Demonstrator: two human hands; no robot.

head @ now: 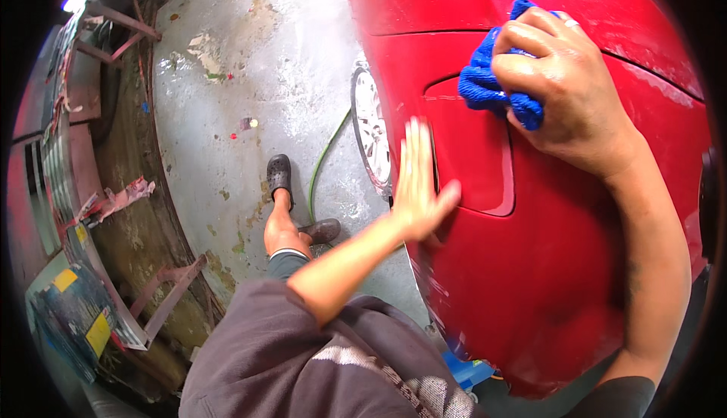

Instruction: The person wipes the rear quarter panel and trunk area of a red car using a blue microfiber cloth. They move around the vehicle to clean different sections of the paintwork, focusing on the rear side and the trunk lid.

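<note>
A red car body panel (545, 281) fills the right of the view, with a fuel filler door (471, 157) outlined by a dark seam. My right hand (556, 77) grips a bunched blue cloth (483, 77) over the upper right corner of that door. My left hand (420, 185) is at the door's left edge, fingers stretched out and thumb apart; it is blurred and holds nothing. Whether its palm touches the paint is hard to tell. Parts of the panel look wet or glossy.
A car wheel (372, 128) shows beyond the panel's left edge. A green hose (321, 168) lies on the worn grey floor (238, 77) near my dark clogs (279, 174). Metal brackets (170, 293) and a cluttered rack stand at the left. Something blue (468, 370) sits below the panel.
</note>
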